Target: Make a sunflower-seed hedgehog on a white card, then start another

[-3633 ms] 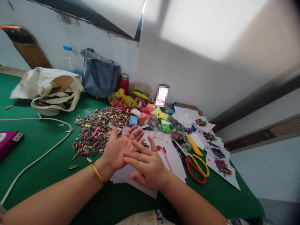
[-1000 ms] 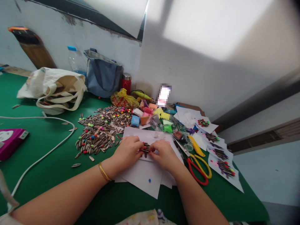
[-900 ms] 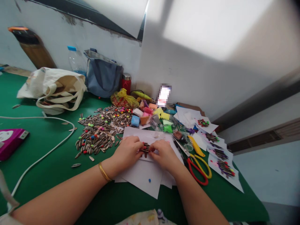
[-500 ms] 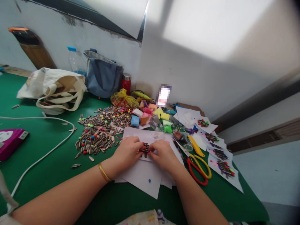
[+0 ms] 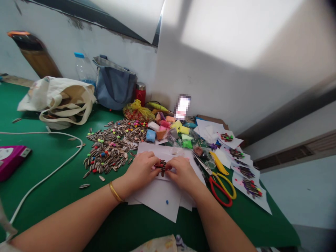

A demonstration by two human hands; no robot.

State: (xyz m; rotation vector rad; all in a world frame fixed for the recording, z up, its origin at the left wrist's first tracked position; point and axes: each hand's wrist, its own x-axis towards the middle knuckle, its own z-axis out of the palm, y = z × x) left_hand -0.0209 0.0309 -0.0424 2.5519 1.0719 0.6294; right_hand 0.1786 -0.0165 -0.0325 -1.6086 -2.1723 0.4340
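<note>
A small cluster of striped sunflower seeds (image 5: 162,164) with brown pieces at its lower edge lies on white paper (image 5: 164,206). My left hand (image 5: 143,169) presses its left side with bent fingers, and a bit of pink shows by the fingertips. From the other side, my right hand (image 5: 182,171) pinches the cluster's right edge. Both sets of fingertips hide part of it. A tiny blue ball (image 5: 167,202) rests on the paper nearer to me. To the left spreads a pile of sunflower seeds (image 5: 110,154) dotted with bright coloured bits.
Right of my hands lie scissors (image 5: 223,189) with red and yellow handles and a yellow cutter (image 5: 219,163). Farther right are several papers bearing seed clusters (image 5: 252,188). Packets of coloured clay (image 5: 151,135), bags, a lit phone (image 5: 183,106) and a white cable (image 5: 49,176) surround the work.
My hands stay at the cluster with only slight finger shifts; a little more pink shows by my left fingertips. The whole view has shifted slightly.
</note>
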